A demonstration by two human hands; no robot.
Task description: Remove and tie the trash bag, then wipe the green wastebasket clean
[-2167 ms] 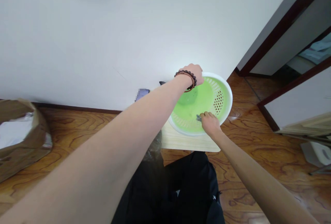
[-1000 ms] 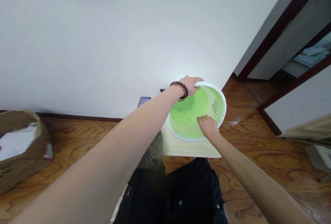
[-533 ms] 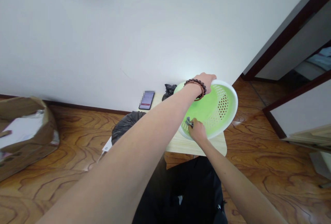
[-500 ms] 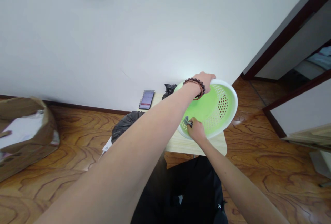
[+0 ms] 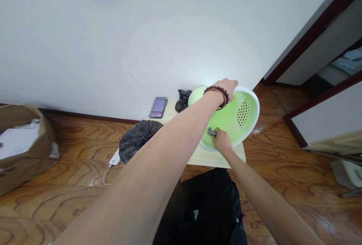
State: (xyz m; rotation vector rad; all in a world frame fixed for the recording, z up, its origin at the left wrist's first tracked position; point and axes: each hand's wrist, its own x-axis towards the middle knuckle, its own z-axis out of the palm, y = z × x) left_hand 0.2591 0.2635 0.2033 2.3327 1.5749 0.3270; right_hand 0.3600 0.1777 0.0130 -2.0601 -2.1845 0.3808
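A green colander with a white rim point(image 5: 256, 105) is tilted above a small pale wooden table point(image 5: 209, 158). My left hand point(image 5: 227, 86), with beaded bracelets at the wrist, grips the far rim of the colander. Inside the near part of the colander, my right hand point(image 5: 222, 139) is closed on a grey cloth point(image 5: 211, 131), which lies against the perforated wall. The fingertips of my left hand are partly hidden behind the rim.
A phone point(image 5: 158, 107) and a small black bag point(image 5: 183, 100) lie on the table by the wall. A large black bag point(image 5: 138, 139) and a white power strip point(image 5: 115, 158) are to the left. A cardboard box point(image 5: 48, 135) stands far left.
My right hand has moved slightly right with the grey cloth inside the colander. My left hand remains on the rim, shifted a little right. The view has shifted slightly.
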